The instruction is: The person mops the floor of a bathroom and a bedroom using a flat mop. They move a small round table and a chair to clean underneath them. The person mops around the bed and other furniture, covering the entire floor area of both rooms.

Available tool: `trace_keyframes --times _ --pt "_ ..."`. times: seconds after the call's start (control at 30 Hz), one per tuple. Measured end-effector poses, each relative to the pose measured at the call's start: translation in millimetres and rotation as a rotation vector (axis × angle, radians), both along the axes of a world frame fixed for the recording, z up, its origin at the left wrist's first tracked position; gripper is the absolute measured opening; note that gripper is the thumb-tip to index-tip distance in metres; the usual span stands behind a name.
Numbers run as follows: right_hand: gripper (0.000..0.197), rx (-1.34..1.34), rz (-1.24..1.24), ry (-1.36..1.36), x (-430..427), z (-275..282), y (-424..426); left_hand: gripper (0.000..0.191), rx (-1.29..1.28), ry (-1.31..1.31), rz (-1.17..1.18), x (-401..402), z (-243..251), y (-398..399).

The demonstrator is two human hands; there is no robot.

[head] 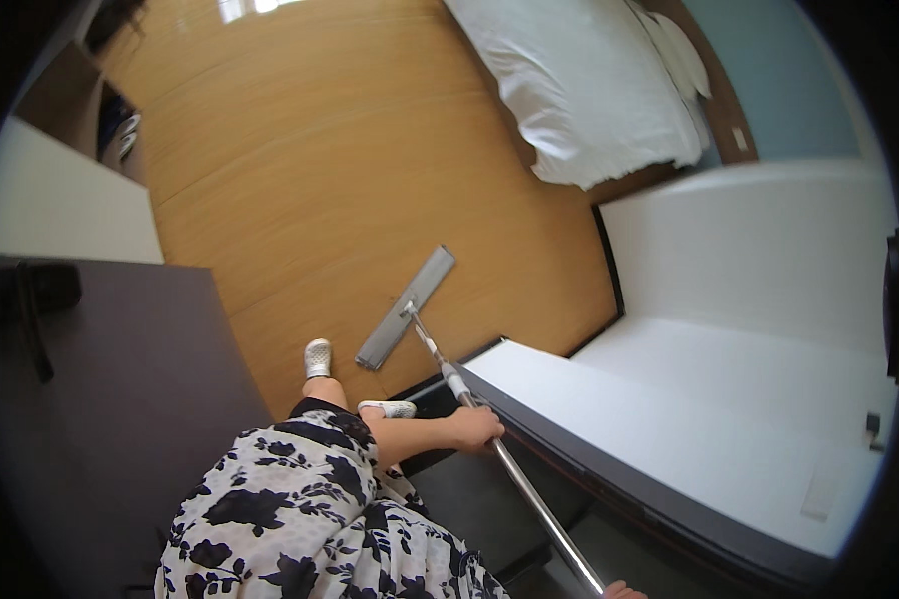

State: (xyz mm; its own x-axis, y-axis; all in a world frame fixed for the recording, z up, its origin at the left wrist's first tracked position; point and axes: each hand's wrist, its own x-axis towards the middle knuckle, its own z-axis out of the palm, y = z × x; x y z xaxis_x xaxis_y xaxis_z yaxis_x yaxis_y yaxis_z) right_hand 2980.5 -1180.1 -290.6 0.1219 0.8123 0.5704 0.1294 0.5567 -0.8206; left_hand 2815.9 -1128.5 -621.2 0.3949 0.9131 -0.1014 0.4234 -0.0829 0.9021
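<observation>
A flat mop with a long grey head (386,334) lies slantwise on the wood-look floor (330,187). Its metal pole (536,498) runs from the head toward the lower right. My left hand (478,429) grips the pole partway up, just above a white-and-grey collar (455,382). Farther along, at the bottom edge of the view, my right hand (624,591) is wrapped around the pole and mostly cut off. My feet wear white perforated clogs (318,358), left of and below the mop head.
An open grey door (142,359) with a dark handle (34,322) stands at left, beside a cabinet (75,195) holding shoes. White walls (734,262) and a dark door frame (607,479) lie at right. A bed (569,90) with white bedding stands at upper right.
</observation>
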Motion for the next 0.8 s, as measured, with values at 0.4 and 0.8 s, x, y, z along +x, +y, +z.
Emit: trace_keyframes --times 0.4,0.8 --pt "0.028 -0.064 1.758 0.058 -186.4 -40.9 80.5 0.019 0.197 0.201 1.377 -176.5 -24.4 -74.8" --pt "0.023 0.180 2.702 -0.271 -15.6 -21.5 81.9 0.022 0.464 0.099 1.799 93.0 -52.3 -104.3"
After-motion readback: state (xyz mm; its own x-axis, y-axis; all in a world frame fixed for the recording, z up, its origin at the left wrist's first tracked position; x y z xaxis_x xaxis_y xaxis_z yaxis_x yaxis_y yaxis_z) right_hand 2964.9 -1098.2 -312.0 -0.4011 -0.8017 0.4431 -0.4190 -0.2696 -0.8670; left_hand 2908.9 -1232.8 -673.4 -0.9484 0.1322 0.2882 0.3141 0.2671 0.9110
